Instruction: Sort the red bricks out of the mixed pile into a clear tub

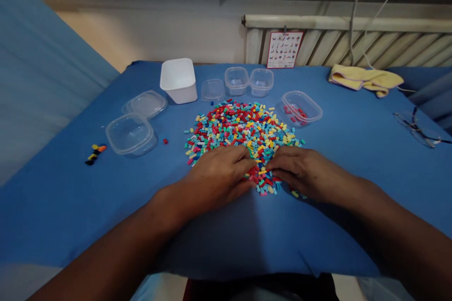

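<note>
A flat heap of small coloured plastic pieces (243, 127), red, blue, yellow, teal and white, lies in the middle of the blue table (335, 160). My left hand (219, 174) rests palm down on the heap's near edge, fingers curled into the pieces. My right hand (300, 171) lies beside it on the near right edge, fingertips pinched among red pieces. What each hand holds is hidden under the fingers. A clear oval tub (302, 107) right of the heap holds a few red pieces.
A white square tub (178, 80), two small clear cups (249, 81), a clear lid (212, 89), and two clear tubs (131, 132) stand behind and left. A single red piece (165, 141), a small black-yellow object (94, 154), a yellow cloth (363, 79) and glasses (418, 129) lie around.
</note>
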A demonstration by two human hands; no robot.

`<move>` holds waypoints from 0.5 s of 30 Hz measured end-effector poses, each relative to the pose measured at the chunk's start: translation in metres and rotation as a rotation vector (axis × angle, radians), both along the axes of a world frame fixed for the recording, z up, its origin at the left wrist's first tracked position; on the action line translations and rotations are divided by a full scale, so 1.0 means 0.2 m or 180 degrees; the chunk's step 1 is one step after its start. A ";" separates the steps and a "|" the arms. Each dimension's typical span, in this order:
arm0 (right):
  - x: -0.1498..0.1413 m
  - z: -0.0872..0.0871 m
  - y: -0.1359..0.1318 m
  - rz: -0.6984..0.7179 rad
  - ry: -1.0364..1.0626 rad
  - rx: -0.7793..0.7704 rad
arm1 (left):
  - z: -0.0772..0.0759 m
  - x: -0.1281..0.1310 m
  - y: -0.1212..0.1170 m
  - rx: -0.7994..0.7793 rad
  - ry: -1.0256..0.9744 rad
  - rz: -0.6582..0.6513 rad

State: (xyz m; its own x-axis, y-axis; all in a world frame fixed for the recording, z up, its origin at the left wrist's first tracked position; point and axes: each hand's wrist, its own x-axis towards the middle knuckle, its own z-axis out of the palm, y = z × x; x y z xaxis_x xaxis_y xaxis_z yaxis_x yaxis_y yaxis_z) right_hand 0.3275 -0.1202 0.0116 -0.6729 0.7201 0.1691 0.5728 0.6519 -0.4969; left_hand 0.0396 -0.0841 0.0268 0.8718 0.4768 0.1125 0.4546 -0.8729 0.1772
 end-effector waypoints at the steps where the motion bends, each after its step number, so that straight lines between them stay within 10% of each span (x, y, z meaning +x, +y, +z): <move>1: 0.00 0.00 0.00 0.0040 -0.0030 -0.0027 | -0.01 0.00 0.01 0.0034 0.0060 0.0082; 15: 0.02 0.03 0.00 0.0038 0.0169 -0.0270 | -0.03 -0.10 0.16 0.0656 -0.0450 0.1312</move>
State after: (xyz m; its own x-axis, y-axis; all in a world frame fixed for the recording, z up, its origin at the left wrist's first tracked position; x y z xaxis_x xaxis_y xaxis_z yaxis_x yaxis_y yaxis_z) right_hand 0.3321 -0.1198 0.0175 -0.6732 0.7254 0.1435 0.5367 0.6127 -0.5801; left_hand 0.0190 -0.0525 0.0217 0.5842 0.7347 0.3448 0.7540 -0.6485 0.1043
